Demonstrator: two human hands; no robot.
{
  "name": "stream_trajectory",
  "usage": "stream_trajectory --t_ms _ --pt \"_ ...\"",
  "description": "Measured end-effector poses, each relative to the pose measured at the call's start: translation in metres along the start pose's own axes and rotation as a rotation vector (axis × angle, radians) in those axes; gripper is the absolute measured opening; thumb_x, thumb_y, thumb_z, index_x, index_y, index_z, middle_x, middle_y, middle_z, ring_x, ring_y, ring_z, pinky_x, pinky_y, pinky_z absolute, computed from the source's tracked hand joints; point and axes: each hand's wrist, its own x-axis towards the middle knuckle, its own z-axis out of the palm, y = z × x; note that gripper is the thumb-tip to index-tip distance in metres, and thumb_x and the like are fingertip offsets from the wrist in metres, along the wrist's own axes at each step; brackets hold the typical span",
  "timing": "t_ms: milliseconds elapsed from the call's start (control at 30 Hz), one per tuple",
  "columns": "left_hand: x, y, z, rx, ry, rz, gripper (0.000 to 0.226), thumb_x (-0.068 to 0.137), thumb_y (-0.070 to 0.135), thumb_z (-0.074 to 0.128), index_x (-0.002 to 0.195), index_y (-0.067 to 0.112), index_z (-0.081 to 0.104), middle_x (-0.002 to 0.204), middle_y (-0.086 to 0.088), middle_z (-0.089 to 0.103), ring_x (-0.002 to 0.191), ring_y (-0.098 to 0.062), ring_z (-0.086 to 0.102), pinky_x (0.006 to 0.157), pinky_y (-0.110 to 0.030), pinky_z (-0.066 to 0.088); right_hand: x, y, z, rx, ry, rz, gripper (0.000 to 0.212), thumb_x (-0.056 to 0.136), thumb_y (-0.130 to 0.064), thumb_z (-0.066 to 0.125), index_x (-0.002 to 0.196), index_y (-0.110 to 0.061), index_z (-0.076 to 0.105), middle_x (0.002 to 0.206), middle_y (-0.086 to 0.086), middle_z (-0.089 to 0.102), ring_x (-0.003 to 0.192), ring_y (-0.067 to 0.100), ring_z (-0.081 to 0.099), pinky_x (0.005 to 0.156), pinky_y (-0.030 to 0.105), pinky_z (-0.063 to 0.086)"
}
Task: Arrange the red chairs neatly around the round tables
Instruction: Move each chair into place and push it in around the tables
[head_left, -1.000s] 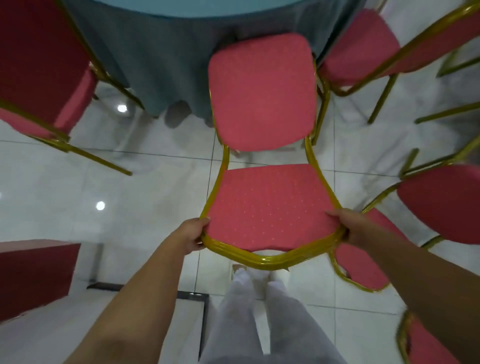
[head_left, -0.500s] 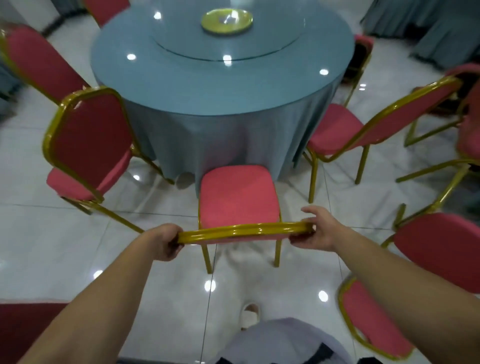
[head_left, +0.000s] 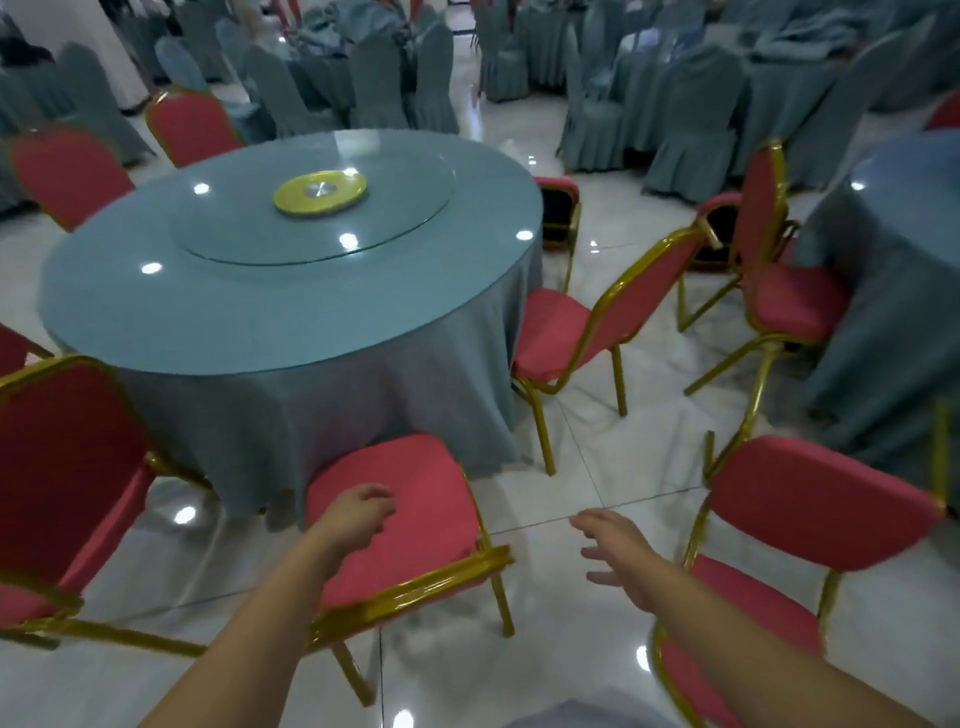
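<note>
A red chair with a gold frame (head_left: 415, 525) stands on the floor facing the round table (head_left: 291, 301), its seat against the blue-grey cloth. My left hand (head_left: 358, 514) hovers over the seat, fingers loosely curled, holding nothing. My right hand (head_left: 618, 551) floats to the right of the chair's back rail, fingers spread, empty. Another red chair (head_left: 826, 525) stands at my right, close to the right hand. Other red chairs ring the table: one at the left (head_left: 67, 467) and one at the right side (head_left: 597, 327).
A glass turntable with a yellow hub (head_left: 319, 193) sits on the table. A second clothed table (head_left: 904, 291) is at the right with a red chair (head_left: 774, 280) beside it. Grey-covered chairs (head_left: 395, 78) fill the far room. Glossy white floor tiles lie between the chairs.
Both hands have let go of the chair's back rail. The chair was tilted and carried a second ago, and now stands on its legs at the table. My view has lifted toward the room.
</note>
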Motion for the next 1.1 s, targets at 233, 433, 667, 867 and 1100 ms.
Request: stream_trajectory --t_ms 233,433,667,867,1100 --pt "0.015 0.127 0.171 0.137 -0.358 0.185 0.023 0.093 0.022 0.061 0.115 0.028 0.065 0.113 0.000 0.064 0.100 -0.015 0.060 0.078 -0.026 0.046 0.018 0.004 -0.109 0.314 0.210 -0.067 0.011 0.094 -0.027 0.066 0.105 -0.024 0.066 0.115 -0.002 0.064 0.103 0.020 0.062 0.075 0.039 0.055" --pt "0.024 0.201 0.299 0.151 -0.383 0.156 0.029 0.093 0.021 0.062 0.122 0.026 0.062 0.123 -0.002 0.059 0.111 -0.018 0.055 0.095 -0.034 0.044 0.047 -0.011 -0.225 0.436 0.347 -0.080 0.013 0.093 -0.020 0.067 0.106 -0.018 0.067 0.111 0.006 0.065 0.103 0.027 0.062 0.077 0.040 0.051" --pt "0.065 0.299 0.360 0.101 -0.367 0.213 0.027 0.094 0.020 0.061 0.119 0.028 0.064 0.120 0.002 0.063 0.112 -0.015 0.056 0.100 -0.037 0.047 0.102 -0.066 -0.314 0.434 0.341 -0.163 0.012 0.094 -0.022 0.064 0.106 -0.021 0.069 0.113 0.004 0.067 0.104 0.023 0.065 0.080 0.041 0.056" --pt "0.130 0.397 0.365 0.070 -0.303 0.358 0.023 0.092 0.025 0.065 0.110 0.040 0.067 0.118 0.012 0.062 0.110 -0.009 0.057 0.095 -0.035 0.050 0.171 -0.156 -0.352 0.429 0.298 -0.215 0.013 0.095 -0.022 0.065 0.107 -0.023 0.070 0.113 0.003 0.069 0.103 0.022 0.067 0.080 0.039 0.056" --pt "0.262 0.557 0.367 0.047 -0.235 0.653 0.023 0.091 0.022 0.064 0.107 0.038 0.069 0.105 0.015 0.069 0.089 -0.001 0.067 0.069 -0.013 0.052 0.273 -0.299 -0.403 0.348 0.347 -0.300 0.016 0.095 -0.020 0.064 0.109 -0.017 0.070 0.114 0.007 0.068 0.104 0.025 0.067 0.092 0.046 0.054"
